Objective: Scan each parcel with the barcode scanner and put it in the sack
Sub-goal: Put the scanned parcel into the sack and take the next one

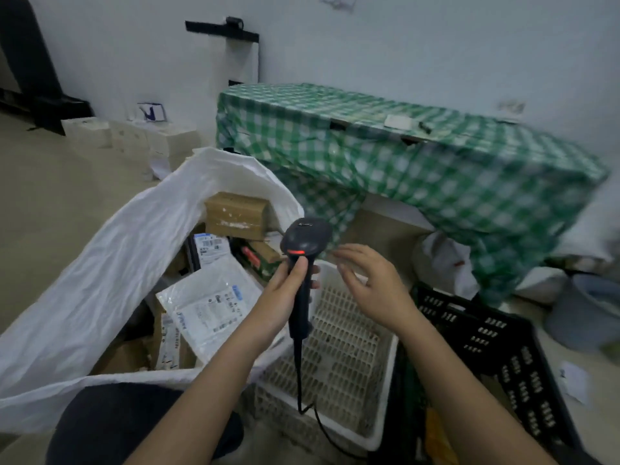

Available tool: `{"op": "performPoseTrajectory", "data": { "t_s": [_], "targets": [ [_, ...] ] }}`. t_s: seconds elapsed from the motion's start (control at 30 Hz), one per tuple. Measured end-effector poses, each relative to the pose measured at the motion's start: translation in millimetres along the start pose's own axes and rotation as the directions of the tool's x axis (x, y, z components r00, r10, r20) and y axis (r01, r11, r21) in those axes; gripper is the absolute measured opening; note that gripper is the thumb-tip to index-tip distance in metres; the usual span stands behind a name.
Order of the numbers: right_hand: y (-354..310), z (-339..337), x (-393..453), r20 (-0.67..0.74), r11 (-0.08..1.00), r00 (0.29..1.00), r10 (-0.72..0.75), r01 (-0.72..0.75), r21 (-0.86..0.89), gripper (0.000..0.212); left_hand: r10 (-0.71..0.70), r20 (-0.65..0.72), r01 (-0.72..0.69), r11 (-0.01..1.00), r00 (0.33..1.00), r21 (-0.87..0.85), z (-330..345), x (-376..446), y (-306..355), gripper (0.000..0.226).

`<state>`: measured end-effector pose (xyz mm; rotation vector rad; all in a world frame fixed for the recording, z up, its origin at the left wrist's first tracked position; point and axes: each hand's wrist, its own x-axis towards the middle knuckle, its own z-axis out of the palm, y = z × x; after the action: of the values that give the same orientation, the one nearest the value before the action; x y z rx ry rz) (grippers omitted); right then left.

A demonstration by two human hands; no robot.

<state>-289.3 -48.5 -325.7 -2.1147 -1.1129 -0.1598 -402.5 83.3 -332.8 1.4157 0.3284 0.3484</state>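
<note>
— Which way is the scanner (303, 263) pointing?

— Its long axis runs nearly upright, handle down, head up and tipped away toward the far side. A red light glows just under the head. Its cable (308, 394) drops from the handle base down over the white crate (339, 350).

— Who has it?

— The left hand (285, 297) grips the handle, fingers wrapped round it and the thumb up near the red light. The right hand (372, 286) is just beside it on the right, not touching, fingers loosely spread and holding nothing. Both hang above the white crate's far left corner.

— And the parcels?

— All that I see are in the sack (110, 280), left of the hands, its mouth wide open. I count one brown box (235, 214) at the far edge, one dark parcel with a white label (209, 246) beside it, a green-and-red packet (258, 260) near the scanner, and two white mailers (208, 310), one overlapping the other. More brown cardboard lies beneath; the number I cannot tell.

— Crates?

— Two: the white one, and a black one (503, 357) at its right.
</note>
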Motion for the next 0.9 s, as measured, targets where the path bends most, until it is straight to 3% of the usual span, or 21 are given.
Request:
{"op": "performPoseTrajectory", "data": {
  "t_s": [0.13, 0.23, 0.33, 0.5, 0.73, 0.9],
  "targets": [
    [25.1, -45.4, -64.7, -0.093, 0.917, 0.953, 0.288, -0.246, 0.315, 0.017, 0.002, 0.146, -0.010, 0.998, 0.989, 0.055, 72.4, 4.0, -11.6, 0.023],
    [67.5, -74.7, -106.6, -0.112, 0.828, 0.865, 0.489, -0.420, 0.370, 0.017, -0.031, 0.225, 0.010, 0.995, 0.974, 0.097, 126.9, 11.1, -25.0, 0.027],
    [122.4, -96.9, -144.3, -0.095, 0.730, 0.739, 0.667, -0.621, 0.285, 0.016, -0.069, 0.305, 0.033, 0.992, 0.950, 0.122, 174.9, 21.6, -46.3, 0.025],
    [220.4, -99.2, -187.7, -0.037, 0.560, 0.559, 0.828, -0.826, 0.054, 0.020, -0.182, 0.430, 0.097, 0.973, 0.884, 0.211, 230.6, 48.2, -104.3, 0.016],
    [344.7, -62.4, -213.1, 0.179, 0.401, 0.364, 0.914, -0.878, -0.263, 0.030, -0.298, 0.482, 0.153, 0.936, 0.824, 0.318, 267.9, 94.3, -176.8, 0.019],
    [429.2, -39.7, -219.3, 0.123, 0.298, 0.271, 0.955, -0.873, -0.387, 0.051, -0.373, 0.471, 0.206, 0.907, 0.800, 0.368, 285.1, 127.2, -211.9, 0.033]
  ]
}}
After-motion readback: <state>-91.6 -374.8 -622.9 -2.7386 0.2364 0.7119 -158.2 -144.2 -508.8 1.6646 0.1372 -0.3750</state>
